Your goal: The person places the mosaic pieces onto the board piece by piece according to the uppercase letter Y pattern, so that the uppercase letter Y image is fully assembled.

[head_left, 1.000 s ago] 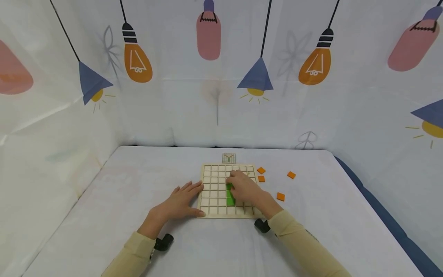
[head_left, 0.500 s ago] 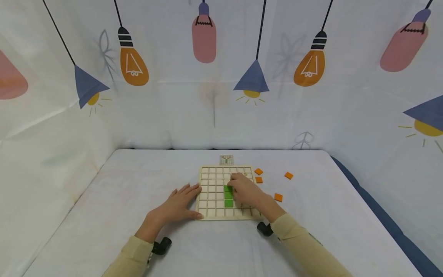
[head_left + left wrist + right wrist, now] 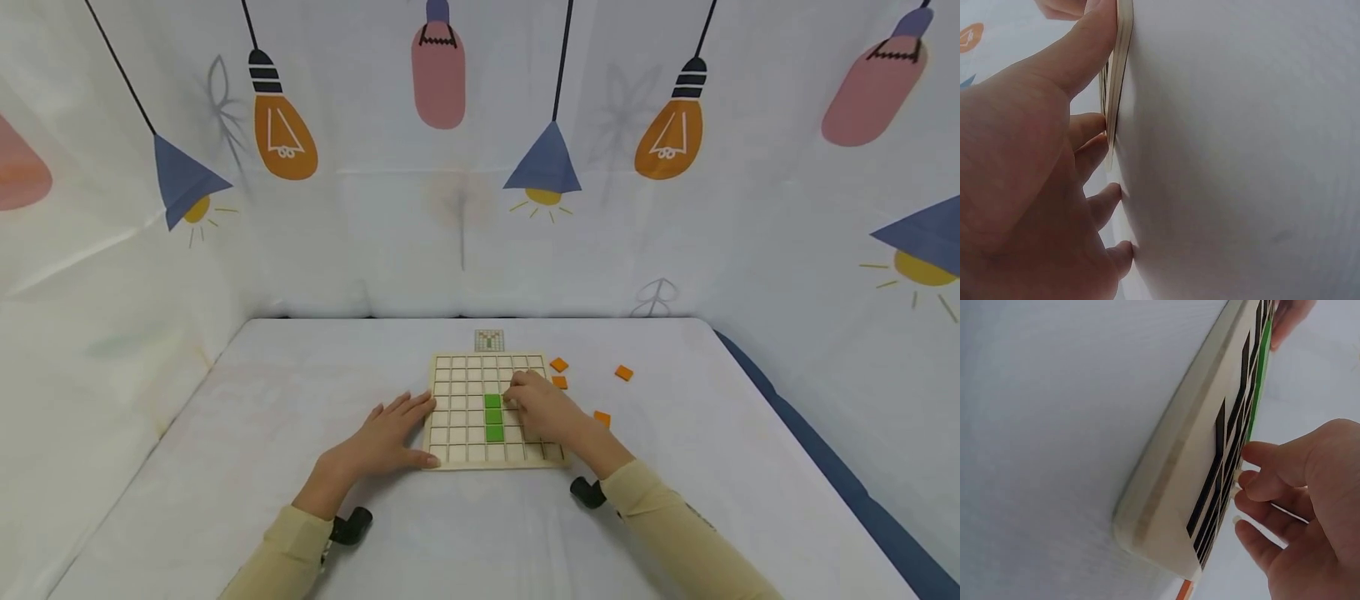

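Observation:
A pale wooden board [image 3: 457,427] with a square grid lies on the white table. Three green square tiles [image 3: 492,416] sit in one column of its cells. My left hand [image 3: 386,437] rests at the board's left side, fingers spread, with the thumb near the front left corner; in the left wrist view that thumb touches the board's edge [image 3: 1124,44]. My right hand [image 3: 551,412] is over the right part of the board, just right of the top green tile. Its fingers [image 3: 1269,515] are loosely bent in the right wrist view, nothing visible between them.
Several orange square tiles [image 3: 624,373] lie scattered right of the board, one partly behind my right wrist. A small printed card [image 3: 489,340] with a coloured grid pattern lies just beyond the board's far edge. A printed curtain [image 3: 360,242] hangs behind the table.
My right hand has drawn a little to the right, off the top green tile, which now shows whole in its cell. My left hand keeps its place at the board.

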The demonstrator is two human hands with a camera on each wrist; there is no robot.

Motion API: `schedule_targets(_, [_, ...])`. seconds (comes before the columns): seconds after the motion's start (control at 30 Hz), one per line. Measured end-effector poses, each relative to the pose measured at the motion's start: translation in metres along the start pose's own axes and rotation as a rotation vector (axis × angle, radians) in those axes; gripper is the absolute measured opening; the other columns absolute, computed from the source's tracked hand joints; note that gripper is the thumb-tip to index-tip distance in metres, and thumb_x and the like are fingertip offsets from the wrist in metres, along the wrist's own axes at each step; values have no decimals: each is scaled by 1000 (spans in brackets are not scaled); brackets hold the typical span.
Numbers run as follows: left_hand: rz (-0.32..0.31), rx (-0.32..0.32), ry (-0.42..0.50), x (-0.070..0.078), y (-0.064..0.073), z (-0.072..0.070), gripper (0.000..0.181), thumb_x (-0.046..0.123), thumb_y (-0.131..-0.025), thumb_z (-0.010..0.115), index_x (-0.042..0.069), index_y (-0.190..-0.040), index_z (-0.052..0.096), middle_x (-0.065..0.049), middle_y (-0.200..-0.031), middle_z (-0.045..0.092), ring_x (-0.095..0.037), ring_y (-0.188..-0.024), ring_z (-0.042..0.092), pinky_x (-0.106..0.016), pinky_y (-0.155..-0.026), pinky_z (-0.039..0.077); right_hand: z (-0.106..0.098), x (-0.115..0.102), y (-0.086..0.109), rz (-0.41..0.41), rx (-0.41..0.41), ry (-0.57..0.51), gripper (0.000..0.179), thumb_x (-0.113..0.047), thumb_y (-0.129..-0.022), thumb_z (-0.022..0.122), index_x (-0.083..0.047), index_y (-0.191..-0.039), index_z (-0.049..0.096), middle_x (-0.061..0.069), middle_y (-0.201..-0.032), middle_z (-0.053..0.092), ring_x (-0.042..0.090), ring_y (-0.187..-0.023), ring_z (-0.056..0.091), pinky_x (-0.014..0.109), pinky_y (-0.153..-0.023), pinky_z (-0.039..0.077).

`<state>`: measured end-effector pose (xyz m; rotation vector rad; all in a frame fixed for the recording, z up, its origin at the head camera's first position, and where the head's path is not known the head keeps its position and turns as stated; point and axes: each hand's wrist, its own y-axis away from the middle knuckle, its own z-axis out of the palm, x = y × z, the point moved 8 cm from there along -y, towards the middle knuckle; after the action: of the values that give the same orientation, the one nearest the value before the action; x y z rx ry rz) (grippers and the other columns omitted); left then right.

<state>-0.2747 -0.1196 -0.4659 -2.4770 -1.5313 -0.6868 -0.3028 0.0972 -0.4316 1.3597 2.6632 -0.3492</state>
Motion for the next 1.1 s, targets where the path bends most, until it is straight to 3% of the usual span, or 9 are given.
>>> schedule_targets(0.2, [-3,-7,6,0,0,0,98,59,-80,74,17,-158,30,0,-166,25,-34,-155,17,-67,-120,13,0,4,3,-15,4,-2,33,8,-88,57,-10,-109,75,-1,-97,61,12,-89,49,28,-80,49])
schedule_targets(0.6, [-6,-7,1,3,-1,-4,97,57,-81,75,17,-158,30,0,-166,25,-34,-155,16,-66,-120,13,-6,14,4,-9,21,24,22,-3,-88,70,-13,-107,75,-3,-95,62,11,-87,52,25,-74,50])
schedule_targets(1.1, [-1,-23,22,5,3,-5,97,54,-81,76,14,-157,31,-3,-166,25,-36,-155,15,-69,-119,11,-12,36,9,27,59,72,29,4,-85,63,-11,-107,75,2,-103,68,17,-90,63,33,-80,55])
